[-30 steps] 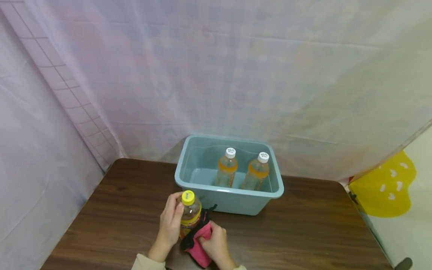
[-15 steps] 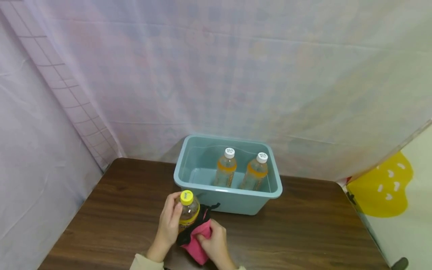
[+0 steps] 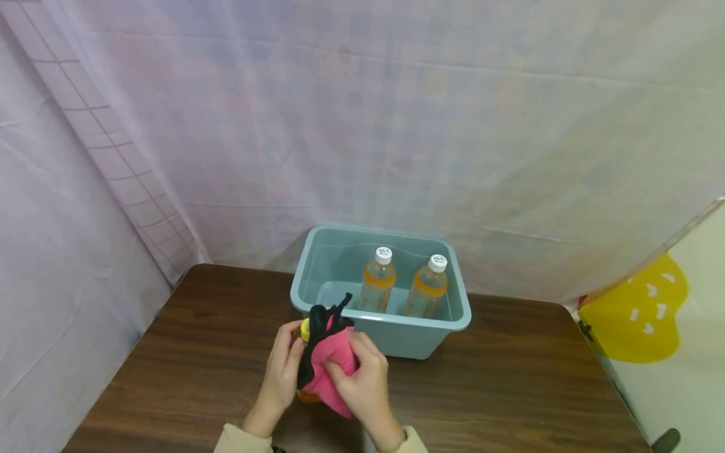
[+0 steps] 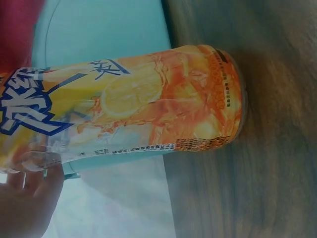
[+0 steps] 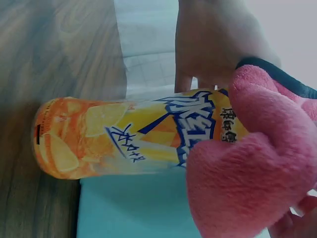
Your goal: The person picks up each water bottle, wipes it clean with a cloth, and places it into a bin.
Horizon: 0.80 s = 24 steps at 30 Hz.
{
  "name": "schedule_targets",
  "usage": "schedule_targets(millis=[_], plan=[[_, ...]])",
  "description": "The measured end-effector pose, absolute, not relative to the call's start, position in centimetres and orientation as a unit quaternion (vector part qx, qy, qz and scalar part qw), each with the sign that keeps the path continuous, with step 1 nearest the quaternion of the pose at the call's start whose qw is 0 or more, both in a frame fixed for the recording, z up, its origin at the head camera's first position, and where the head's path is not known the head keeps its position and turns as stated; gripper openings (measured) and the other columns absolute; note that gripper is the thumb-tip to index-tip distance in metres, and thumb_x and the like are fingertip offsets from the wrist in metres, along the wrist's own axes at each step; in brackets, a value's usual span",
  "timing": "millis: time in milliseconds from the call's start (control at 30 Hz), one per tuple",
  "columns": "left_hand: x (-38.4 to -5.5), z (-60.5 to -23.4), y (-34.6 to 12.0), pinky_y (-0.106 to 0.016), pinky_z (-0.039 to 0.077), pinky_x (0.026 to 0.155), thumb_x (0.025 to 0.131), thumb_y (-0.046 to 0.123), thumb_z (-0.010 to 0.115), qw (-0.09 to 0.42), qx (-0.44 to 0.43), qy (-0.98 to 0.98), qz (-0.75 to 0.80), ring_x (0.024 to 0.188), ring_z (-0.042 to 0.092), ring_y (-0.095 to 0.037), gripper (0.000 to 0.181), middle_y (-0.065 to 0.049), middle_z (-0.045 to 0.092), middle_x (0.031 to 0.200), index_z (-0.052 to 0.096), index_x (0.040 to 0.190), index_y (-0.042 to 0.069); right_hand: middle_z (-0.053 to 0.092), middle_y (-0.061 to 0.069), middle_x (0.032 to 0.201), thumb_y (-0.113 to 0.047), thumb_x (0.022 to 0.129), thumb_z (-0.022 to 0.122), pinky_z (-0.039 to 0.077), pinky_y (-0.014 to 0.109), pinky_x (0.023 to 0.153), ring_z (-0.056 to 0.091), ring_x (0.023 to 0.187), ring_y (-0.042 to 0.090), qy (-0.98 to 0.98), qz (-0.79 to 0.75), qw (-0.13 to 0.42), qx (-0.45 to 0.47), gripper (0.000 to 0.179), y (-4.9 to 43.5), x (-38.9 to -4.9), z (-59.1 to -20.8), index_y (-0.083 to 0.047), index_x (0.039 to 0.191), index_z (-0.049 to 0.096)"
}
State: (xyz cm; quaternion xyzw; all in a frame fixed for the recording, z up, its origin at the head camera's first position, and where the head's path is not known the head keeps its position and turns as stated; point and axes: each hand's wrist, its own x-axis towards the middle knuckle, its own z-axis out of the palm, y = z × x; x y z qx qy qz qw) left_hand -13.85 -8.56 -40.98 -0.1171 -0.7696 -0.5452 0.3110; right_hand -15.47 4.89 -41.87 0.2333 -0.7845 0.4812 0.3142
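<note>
A plastic drink bottle with a yellow cap and an orange-and-yellow lemon label stands upright in front of the basin. My left hand grips its upper part from the left. In my right hand is a pink plush cloth with black edging and a black cord end. It lies against the right side of the bottle near the top and covers most of it in the head view. Below the cloth, the label and base show in the right wrist view, close over the table.
A blue-green plastic basin stands just beyond my hands on the dark wooden table. Two white-capped bottles, a left one and a right one, stand inside. A pale curtain hangs behind the table.
My right hand has brought the pink cloth up from the bottle's lower right side to its neck. The cap, fully seen before, is now partly covered. My left hand keeps its grip.
</note>
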Motion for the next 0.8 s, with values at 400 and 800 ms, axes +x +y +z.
schedule_targets(millis=[400,800], plan=[[-15.2,-44.1,-9.2,-0.018,0.039,0.081,0.086,-0.010,0.043,0.310,-0.130,-0.768,-0.545,0.093,0.050,-0.008,0.026,-0.014,0.056,0.104,0.051,0.111,-0.005,0.061,-0.003,0.072,-0.003,0.056,0.077,0.042,0.016,0.053,0.053,0.061,0.003,-0.807,0.488,0.272,0.191,0.029,5.0,-15.2,-42.0,-0.010,0.081,0.064],[-15.2,-44.6,-8.9,-0.021,0.038,0.086,0.082,-0.013,0.041,0.333,-0.106,-0.787,-0.509,0.098,0.052,-0.025,0.027,-0.019,0.056,0.103,0.051,0.108,-0.009,0.060,-0.002,0.062,-0.002,0.057,0.073,0.041,0.016,0.047,0.048,0.053,0.002,-0.834,0.509,0.159,0.139,0.022,5.4,-14.9,-45.6,-0.008,0.076,0.062]])
